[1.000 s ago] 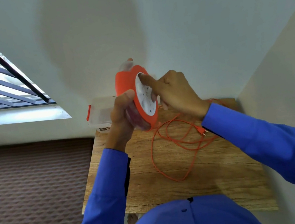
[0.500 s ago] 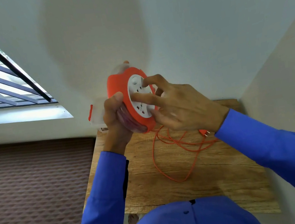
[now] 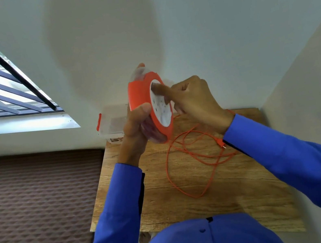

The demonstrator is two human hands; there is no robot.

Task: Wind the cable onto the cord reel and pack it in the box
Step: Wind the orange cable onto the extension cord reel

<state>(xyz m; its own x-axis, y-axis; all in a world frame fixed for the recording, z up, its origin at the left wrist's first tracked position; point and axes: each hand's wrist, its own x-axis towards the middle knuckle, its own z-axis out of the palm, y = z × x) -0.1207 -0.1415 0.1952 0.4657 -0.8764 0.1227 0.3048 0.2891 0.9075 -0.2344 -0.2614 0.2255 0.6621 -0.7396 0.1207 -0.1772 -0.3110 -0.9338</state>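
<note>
Since half a second earlier, our right hand had curled its spread fingers, one fingertip pressed on the white face of the cord reel. Our left hand clamped the reel's orange rim, above the desk's far edge. Cable lay looped mid-desk; the clear box sat at the far left corner.
</note>
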